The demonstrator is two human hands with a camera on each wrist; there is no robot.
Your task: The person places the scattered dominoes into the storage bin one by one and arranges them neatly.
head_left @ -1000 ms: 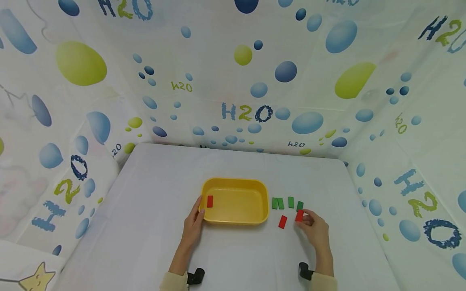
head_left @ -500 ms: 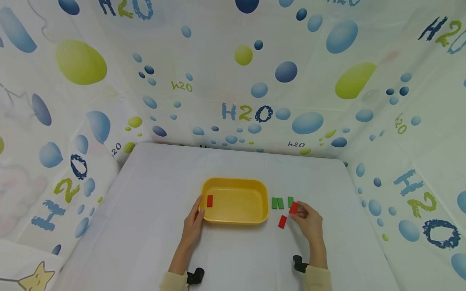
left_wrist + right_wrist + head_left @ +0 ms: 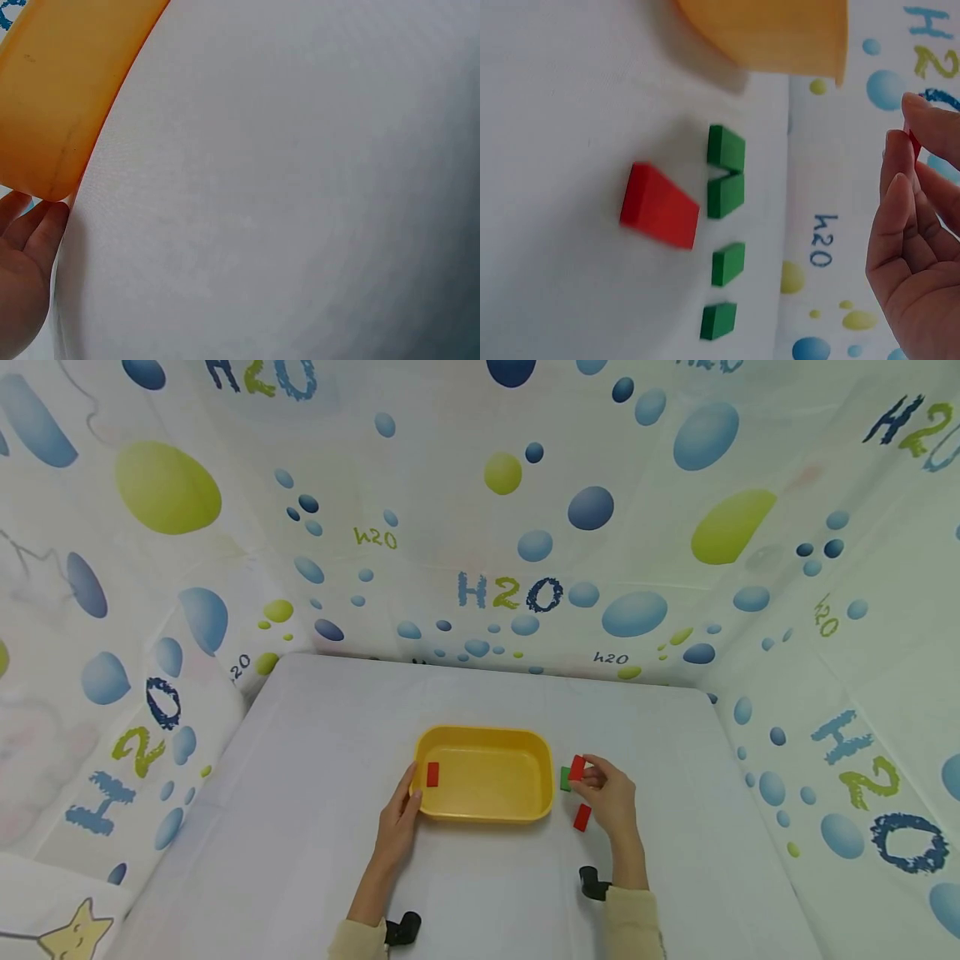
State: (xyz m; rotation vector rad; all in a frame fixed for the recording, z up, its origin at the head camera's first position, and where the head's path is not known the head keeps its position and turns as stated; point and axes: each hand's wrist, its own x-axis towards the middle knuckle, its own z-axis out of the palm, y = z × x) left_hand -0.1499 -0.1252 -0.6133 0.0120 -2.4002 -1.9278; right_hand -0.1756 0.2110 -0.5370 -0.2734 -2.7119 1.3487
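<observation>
My left hand [image 3: 397, 827] holds the left end of a yellow plastic tray [image 3: 487, 817], its fingers along the outer side and its thumb at the front corner. Inside the tray, near its left wall, lies a red block [image 3: 432, 774]. To the right of the tray my right hand [image 3: 613, 802] pinches another red block [image 3: 577, 767] between thumb and fingertips, raised above the table. Only a sliver of that block shows in the right wrist view. Below the hand a third red block [image 3: 658, 206] lies on the table, close to several green blocks [image 3: 727, 196].
A white cloth covers the table [image 3: 322, 718]. A white curtain [image 3: 420, 560] with blue and green dots and lettering stands behind it and at both sides. In the head view my right hand hides most of the green blocks. Each wrist carries a black camera [image 3: 594, 885].
My right hand has moved left and away from me with the red block, passing over the green blocks towards the tray. My left hand and the tray have stayed in place.
</observation>
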